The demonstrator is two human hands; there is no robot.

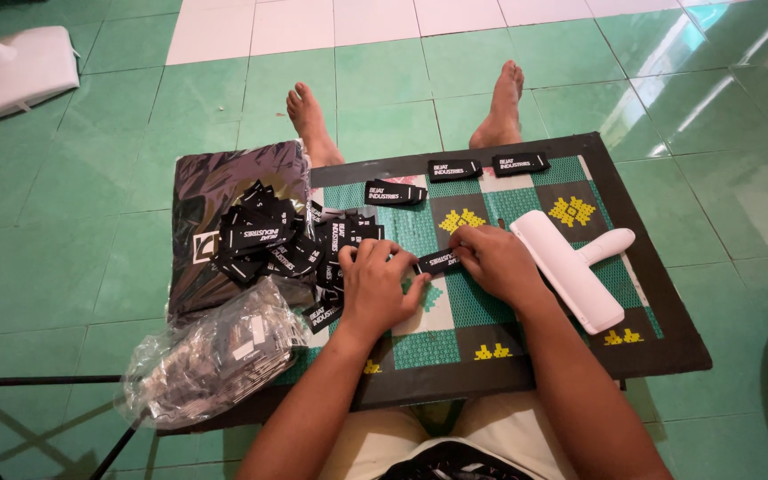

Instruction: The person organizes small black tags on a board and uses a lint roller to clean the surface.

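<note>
Both forearms reach forward over the patterned tabletop [633, 338], wrists bent down. The left hand [378, 286] and right hand [498, 260] pinch opposite ends of one black label [438, 261] lying mid-board, beside the label pile [286, 240] and white roller tool [571, 267].

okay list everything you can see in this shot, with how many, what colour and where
Board: one, black rim, green, white and yellow pattern, on the lap.
Black labels: one between both hands; three at the board's far edge; a loose pile at left, too many to count.
Dark folded cloth: one, under the pile.
Clear plastic bag: one, near left, holding more labels.
White T-shaped tool: one, right of the hands.
White stand base: one, far left on the floor.
Floor tiles: green, white farther off.
Feet: two, bare, beyond the board.
Left hand, right hand: both pinching the label.
</note>
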